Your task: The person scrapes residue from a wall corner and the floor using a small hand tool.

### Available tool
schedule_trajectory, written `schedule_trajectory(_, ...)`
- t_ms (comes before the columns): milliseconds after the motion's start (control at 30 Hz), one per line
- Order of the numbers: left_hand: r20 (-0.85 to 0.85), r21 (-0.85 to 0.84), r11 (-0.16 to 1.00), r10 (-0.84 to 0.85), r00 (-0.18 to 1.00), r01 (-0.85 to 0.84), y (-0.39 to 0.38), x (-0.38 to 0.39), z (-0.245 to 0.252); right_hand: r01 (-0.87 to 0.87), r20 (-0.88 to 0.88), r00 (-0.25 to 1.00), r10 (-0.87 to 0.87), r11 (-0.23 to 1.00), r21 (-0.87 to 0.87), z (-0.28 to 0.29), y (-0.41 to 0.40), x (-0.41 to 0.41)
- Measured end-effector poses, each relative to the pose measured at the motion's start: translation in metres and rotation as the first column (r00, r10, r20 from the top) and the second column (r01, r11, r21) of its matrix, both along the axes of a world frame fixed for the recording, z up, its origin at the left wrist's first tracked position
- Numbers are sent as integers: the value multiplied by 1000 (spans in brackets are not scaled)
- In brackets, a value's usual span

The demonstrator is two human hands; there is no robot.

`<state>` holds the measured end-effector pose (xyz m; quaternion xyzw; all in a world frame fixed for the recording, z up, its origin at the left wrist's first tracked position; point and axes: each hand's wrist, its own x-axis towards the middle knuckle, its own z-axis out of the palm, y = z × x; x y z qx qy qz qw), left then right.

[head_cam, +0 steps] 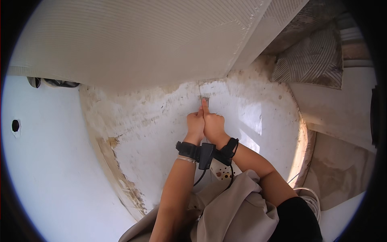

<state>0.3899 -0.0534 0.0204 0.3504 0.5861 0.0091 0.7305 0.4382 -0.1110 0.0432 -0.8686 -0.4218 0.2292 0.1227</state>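
Close together in front of me are my left hand (195, 124) and my right hand (214, 124), each with a black wrist strap. My right index finger points forward over a small flat grey rectangular piece (206, 99) on the stained white floor (151, 145). The left thumb or a finger lies beside it, and the other fingers are curled. Whether either hand grips a part of that piece underneath is hidden. A thin dark line (199, 87) crosses the floor from the wall and passes beneath the hands.
Ahead rises a wall with combed ridges of mortar (169, 33). Another ridged panel (314, 57) stands at the upper right. A dark round hole (15, 125) shows at the left. White coiled tubing or cable (313, 201) lies lower right. A light perforated shoe (225, 172) is below my wrists.
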Motion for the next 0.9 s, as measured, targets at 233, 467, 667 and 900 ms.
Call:
schedule_trajectory(233, 24, 65, 998, 19, 1000, -21, -21, -1, 4, 28, -83, 996, -29, 1000, -14, -3, -19, -2)
schedule_trajectory(467, -13, -15, 999, 36, 999, -36, 0, 14, 11, 25, -25, 999, -26, 1000, -14, 0, -1, 8)
schedule_trajectory(667, 12, 83, 989, 125, 992, -126, -30, -4, 3, 26, -127, 992, -28, 999, -22, 5, -21, -3)
schedule_trajectory(900, -37, 59, 998, -19, 999, 21, 0, 13, 14, 84, -121, 990, -75, 994, 68, 0, -1, 10)
